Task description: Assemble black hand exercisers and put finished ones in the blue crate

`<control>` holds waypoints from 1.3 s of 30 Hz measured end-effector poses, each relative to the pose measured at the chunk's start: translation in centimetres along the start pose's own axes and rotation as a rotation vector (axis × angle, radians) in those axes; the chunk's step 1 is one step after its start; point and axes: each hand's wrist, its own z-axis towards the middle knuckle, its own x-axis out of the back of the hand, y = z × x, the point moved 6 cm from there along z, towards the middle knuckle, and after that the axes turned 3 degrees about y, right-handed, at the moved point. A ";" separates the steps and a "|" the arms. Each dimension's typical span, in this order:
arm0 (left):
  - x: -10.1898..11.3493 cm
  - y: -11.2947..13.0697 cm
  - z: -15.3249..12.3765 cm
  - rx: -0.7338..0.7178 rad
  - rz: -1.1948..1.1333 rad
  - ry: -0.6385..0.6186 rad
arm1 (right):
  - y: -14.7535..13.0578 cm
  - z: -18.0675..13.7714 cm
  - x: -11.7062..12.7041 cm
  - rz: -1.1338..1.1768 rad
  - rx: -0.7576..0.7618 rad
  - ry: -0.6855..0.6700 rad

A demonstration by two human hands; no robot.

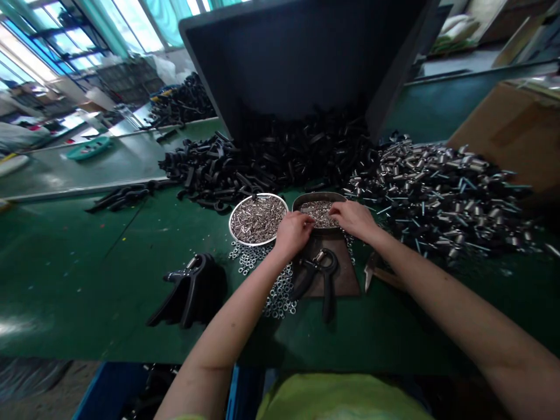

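Observation:
My left hand (296, 232) is at the near left edge of a dark oval tin (343, 198) of small metal parts (318, 211). Its fingers are bent together, and whatever they hold is too small to make out. My right hand (352, 218) reaches over the tin's right side, fingertips pinched among the parts. A black spring clamp (329, 286) with a metal spring lies on a brown plate (350, 279) below the hands. Left of the tin stands a white-rimmed dish (233, 232) full of small metal pins (257, 218). Loose nuts (279, 296) are spread below it.
Black clamps (192, 294) stand together at left. Black handle parts (262, 157) spill from a large grey bin (301, 64). Parts with springs and bolts (455, 198) are heaped at right by a cardboard box (516, 134). A hammer-like tool (370, 272) lies under my right forearm.

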 end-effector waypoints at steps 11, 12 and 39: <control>-4.3 -0.2 5.8 0.049 0.116 -0.192 | -0.5 -6.2 -1.7 0.796 0.012 -0.086; -4.3 -0.2 5.7 0.050 0.092 -0.183 | -0.5 -6.4 -2.0 0.791 0.014 -0.105; -2.3 0.7 -8.3 0.007 -0.453 -0.072 | -4.5 -4.9 -1.6 0.088 0.178 -0.290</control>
